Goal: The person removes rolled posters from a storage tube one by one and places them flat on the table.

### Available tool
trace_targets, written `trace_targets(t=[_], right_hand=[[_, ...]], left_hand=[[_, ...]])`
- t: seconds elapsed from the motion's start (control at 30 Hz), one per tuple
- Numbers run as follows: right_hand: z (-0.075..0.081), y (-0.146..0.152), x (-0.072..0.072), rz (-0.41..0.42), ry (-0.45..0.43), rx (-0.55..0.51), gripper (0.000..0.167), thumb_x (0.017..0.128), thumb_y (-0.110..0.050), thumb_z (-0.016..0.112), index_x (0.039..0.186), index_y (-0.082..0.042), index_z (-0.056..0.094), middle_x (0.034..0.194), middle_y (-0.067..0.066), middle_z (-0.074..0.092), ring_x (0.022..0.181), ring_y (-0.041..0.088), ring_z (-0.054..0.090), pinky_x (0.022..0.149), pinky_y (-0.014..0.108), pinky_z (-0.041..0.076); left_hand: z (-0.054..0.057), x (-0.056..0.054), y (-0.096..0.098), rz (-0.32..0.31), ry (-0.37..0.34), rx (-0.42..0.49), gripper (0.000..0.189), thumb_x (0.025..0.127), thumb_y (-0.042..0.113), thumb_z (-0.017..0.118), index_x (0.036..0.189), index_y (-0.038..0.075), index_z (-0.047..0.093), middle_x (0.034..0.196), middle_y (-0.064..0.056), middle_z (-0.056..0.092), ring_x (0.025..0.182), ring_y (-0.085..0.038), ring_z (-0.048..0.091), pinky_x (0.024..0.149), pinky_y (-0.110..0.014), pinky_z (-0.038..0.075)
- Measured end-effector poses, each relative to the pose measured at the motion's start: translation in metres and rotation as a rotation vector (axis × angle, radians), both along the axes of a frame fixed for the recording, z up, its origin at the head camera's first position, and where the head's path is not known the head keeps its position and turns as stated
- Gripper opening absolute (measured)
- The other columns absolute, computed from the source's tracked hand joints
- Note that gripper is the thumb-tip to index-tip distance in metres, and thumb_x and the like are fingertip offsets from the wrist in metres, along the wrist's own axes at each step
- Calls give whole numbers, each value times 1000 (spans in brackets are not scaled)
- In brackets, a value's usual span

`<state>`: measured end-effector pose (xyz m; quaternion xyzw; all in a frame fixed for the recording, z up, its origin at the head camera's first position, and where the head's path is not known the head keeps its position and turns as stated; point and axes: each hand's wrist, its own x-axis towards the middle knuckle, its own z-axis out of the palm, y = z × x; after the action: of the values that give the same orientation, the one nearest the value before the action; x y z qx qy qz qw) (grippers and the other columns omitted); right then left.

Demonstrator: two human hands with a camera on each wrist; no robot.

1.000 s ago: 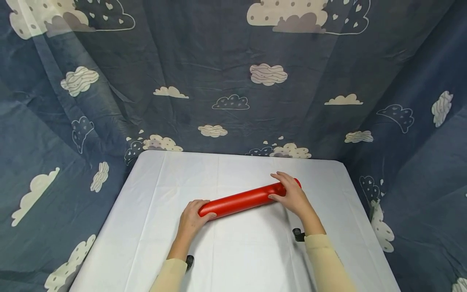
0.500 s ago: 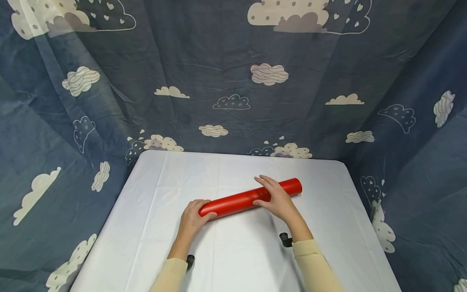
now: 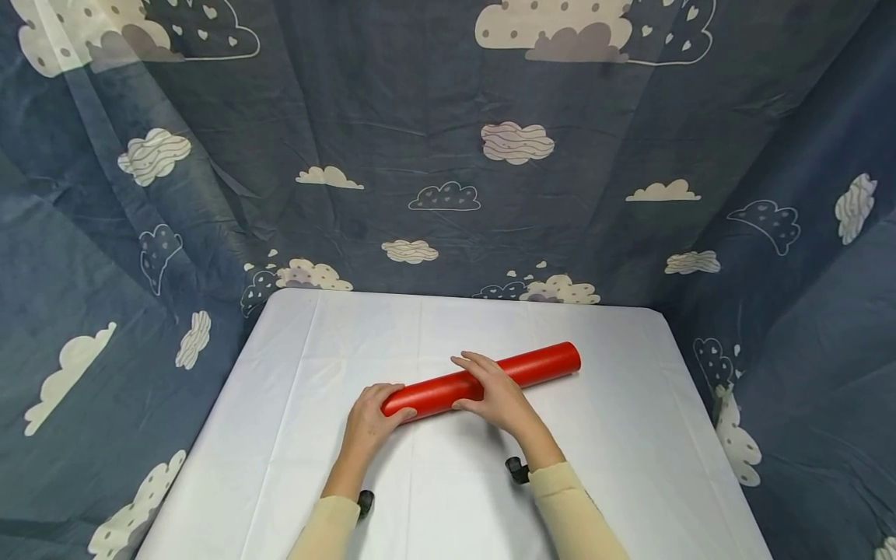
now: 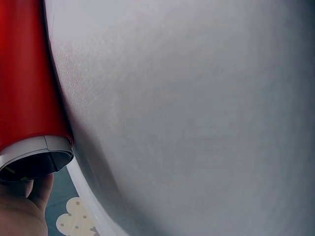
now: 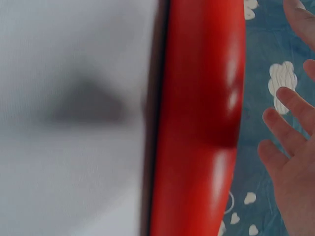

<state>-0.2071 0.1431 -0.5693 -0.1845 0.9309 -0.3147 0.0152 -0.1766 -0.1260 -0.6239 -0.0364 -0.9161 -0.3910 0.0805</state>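
Observation:
A long, smooth red roll point(image 3: 542, 364) lies slantwise across the white table, its right end farther back. In the left wrist view the near end of the roll point(image 4: 29, 88) is hollow, with a pale rim and an overlapping edge. My left hand point(image 3: 368, 421) holds the left end, thumb on the near side and fingers over the far side. My right hand point(image 3: 498, 397) lies across the roll left of its middle, thumb toward me and fingers extended past the far side. Spread, fairly straight fingers show on the right hand point(image 5: 298, 182) in the right wrist view.
The white-covered table point(image 3: 336, 327) has rounded far corners. Dark blue cloth point(image 3: 448, 101) printed with clouds hangs behind it and down both sides. A small black device point(image 3: 517, 470) sits at the right wrist, and another black device point(image 3: 365, 504) at the left.
My right hand has slid leftward along the roll from near its right end, uncovering that end. The left hand and the roll have stayed in place.

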Motion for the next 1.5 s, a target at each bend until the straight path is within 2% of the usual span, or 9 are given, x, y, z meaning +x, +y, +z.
trace_targets(t=[0.23,0.53,0.8,1.1,1.5], right_hand=[[-9,-18,0,44,28,56,79,86,-33,91,155,-32,54,164,0,50,153,28,45,117,56,48],[-20,-36,4,108,106,105,71,86,-34,90,150,-31,60,159,1,55,150,30,48,117,54,49],[-27,-50,5,164,185,128,69,84,-32,91,146,-25,64,153,4,61,146,32,52,126,59,37],[-28,-58,3,166,212,171,66,85,-34,91,146,-25,64,150,4,63,144,31,54,126,57,37],[-38,-67,3,153,252,232,62,86,-35,89,143,-28,66,140,-1,70,136,24,59,125,62,35]], left_hand=[[0,-1,0,-5,17,-16,50,85,41,89,127,17,77,128,-8,73,121,-30,66,105,-52,54],[0,0,0,-9,19,-32,50,85,39,89,128,16,77,128,-9,73,119,-31,66,103,-52,55],[-1,-1,0,-5,20,-47,49,85,40,88,127,17,77,127,-9,73,117,-30,66,101,-51,55],[-2,-1,0,-4,16,-50,50,85,41,88,128,17,76,128,-8,73,118,-30,66,102,-52,55],[-1,0,1,-6,42,-59,50,85,38,89,128,16,76,127,-9,73,117,-30,66,102,-51,55]])
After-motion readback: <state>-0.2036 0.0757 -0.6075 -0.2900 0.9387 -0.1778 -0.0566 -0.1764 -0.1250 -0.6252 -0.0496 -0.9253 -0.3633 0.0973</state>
